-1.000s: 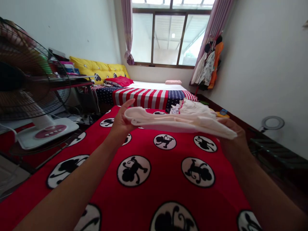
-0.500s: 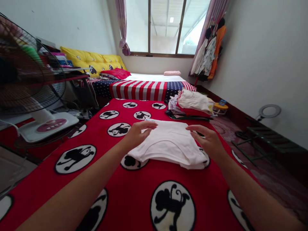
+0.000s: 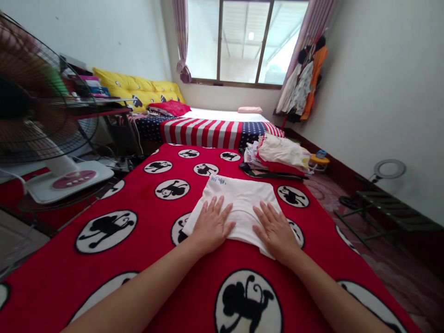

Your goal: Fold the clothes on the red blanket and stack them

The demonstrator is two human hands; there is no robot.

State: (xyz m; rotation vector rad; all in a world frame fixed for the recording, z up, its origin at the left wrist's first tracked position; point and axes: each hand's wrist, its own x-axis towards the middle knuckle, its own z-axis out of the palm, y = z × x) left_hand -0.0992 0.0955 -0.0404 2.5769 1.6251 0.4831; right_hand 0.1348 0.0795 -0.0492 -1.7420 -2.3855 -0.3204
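Observation:
A folded white T-shirt (image 3: 243,190) lies on the red blanket (image 3: 194,300), which has black monkey figures in white circles. The shirt's neckline faces me, and dark lettering shows at its far left corner. My left hand (image 3: 212,224) rests flat on the shirt's near left part, fingers spread. On the near right part lies my right hand (image 3: 276,231), also flat with the fingers apart. Parts of the shirt's near edge are hidden under both hands.
A pile of folded clothes (image 3: 282,155) sits at the blanket's far right. To the left stands a fan (image 3: 74,178). A folding stool (image 3: 378,208) and a ring light (image 3: 390,169) are on the right. Behind is a bed with a striped cover (image 3: 201,132).
Both hands have come down and toward me, from above the shirt's far part to flat on its near part. Their curled fingers are now spread. The lettering is now uncovered.

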